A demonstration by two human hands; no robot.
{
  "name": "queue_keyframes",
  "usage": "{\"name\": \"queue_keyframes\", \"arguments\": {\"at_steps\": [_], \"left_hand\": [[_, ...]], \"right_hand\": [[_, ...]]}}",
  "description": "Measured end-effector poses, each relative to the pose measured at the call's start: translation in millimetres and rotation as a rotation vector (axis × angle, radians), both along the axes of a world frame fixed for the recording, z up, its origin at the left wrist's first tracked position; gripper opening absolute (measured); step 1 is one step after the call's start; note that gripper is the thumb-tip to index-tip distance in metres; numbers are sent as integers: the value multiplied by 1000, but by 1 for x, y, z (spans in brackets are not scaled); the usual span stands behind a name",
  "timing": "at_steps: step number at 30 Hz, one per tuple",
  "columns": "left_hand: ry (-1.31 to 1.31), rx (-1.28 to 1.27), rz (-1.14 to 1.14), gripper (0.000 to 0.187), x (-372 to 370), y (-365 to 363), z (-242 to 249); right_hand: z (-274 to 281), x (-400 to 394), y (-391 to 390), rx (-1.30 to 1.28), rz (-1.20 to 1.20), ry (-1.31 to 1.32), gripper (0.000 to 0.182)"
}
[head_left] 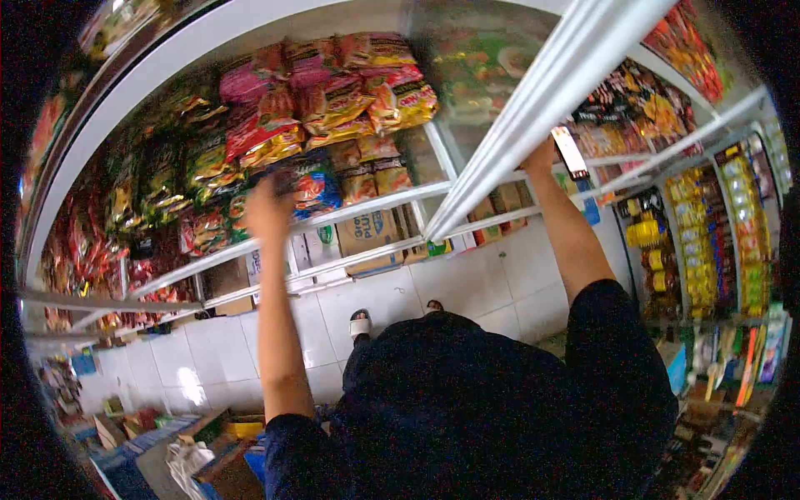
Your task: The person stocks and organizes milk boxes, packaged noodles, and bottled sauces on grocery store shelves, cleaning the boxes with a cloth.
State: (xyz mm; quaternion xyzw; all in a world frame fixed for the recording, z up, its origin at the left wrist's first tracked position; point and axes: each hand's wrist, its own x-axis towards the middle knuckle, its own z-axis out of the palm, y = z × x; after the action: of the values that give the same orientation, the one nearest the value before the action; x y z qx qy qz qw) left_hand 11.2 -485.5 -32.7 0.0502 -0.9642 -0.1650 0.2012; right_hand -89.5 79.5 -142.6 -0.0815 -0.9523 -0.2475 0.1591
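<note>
My left hand (269, 208), blurred by motion, is over the shelf of packets, beside a blue packet (317, 190); a dark shape lies at its fingertips, and I cannot make out whether it is held. Above it are stacked red and yellow packets (262, 129), with green packets (162, 185) to the left. My right hand (542, 156) is at the white frame post (533, 92), partly hidden behind it. A phone with a lit screen (571, 153) shows beside that hand, seemingly held in it.
White shelf rails (375, 202) cross in front of me, with cardboard boxes (369, 235) below. Yellow packets (687, 242) hang at the right. Opened boxes (225, 450) stand at the lower left. My feet are on the white tiled floor (467, 292).
</note>
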Motion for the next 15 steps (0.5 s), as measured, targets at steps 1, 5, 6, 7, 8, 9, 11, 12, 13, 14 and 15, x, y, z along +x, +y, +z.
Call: {"name": "queue_keyframes", "arguments": {"at_steps": [1, 5, 6, 7, 8, 9, 11, 12, 13, 14, 15], "left_hand": [[6, -7, 107, 52, 2, -47, -10], [121, -187, 539, 53, 11, -76, -21], [88, -242, 588, 53, 9, -53, -18], [60, -140, 473, 51, 6, -33, -17], [123, -119, 327, 48, 0, -11, -23], [251, 0, 75, 47, -6, 16, -34], [103, -5, -130, 52, -3, 82, -30], [71, -126, -208, 52, 8, 108, -15], [139, -123, -246, 51, 16, 119, -10], [147, -122, -241, 51, 17, 108, -9], [121, -74, -199, 50, 13, 89, -9]], "right_hand": [[30, 23, -21, -71, -69, 61, 57], [62, 45, -41, -278, -329, 205, 62], [67, 45, -45, -358, -400, 158, 61], [61, 42, -41, -353, -367, 182, 61], [49, 38, -29, -352, -359, 181, 61], [37, 32, -15, -209, -167, 233, 60], [51, 38, -28, -119, 119, 260, 55], [52, 38, -27, -327, 273, 371, 56], [54, 42, -33, -327, 279, 372, 56], [54, 52, -39, -424, 287, 464, 54], [55, 64, -46, -521, 291, 558, 53]]}}
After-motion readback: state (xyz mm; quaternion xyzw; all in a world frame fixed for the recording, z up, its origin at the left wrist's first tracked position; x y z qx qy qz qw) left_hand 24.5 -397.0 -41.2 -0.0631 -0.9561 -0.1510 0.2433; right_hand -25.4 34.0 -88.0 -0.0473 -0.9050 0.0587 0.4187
